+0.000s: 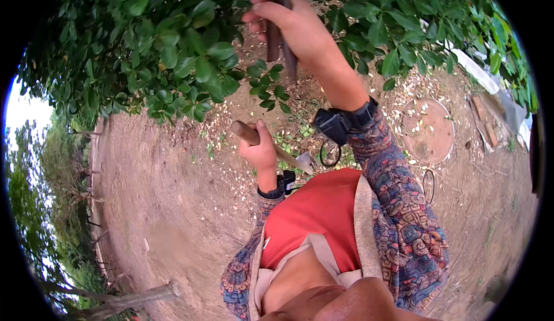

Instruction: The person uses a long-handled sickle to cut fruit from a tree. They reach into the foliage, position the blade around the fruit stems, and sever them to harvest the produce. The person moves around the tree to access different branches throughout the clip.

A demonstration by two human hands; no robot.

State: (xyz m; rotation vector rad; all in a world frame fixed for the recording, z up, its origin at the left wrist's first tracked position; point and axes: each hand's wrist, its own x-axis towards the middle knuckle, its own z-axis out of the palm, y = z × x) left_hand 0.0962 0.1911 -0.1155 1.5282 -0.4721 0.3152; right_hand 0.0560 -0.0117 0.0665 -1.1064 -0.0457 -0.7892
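My left hand (259,151) is closed around the wooden handle of a hand tool (287,155). The handle's rounded butt sticks out past my thumb, and a pale metal blade (304,162) shows at the other end, near my red shirt. Its full shape is partly hidden. Higher up, among the leaves, my right hand (298,29) has its fingers wrapped around a long dark brown piece (272,42), blurred, perhaps wood. A second dark length (290,61) hangs beside it, under the palm. Its upper end runs out of the picture.
Leafy green branches (186,52) hang across the top on both sides of my right arm. Fallen leaves litter the dirt ground (173,182). To the right lie a round cover (428,130), a brick-coloured board (484,120) and pale sheeting. A bare trunk (143,295) stands lower left.
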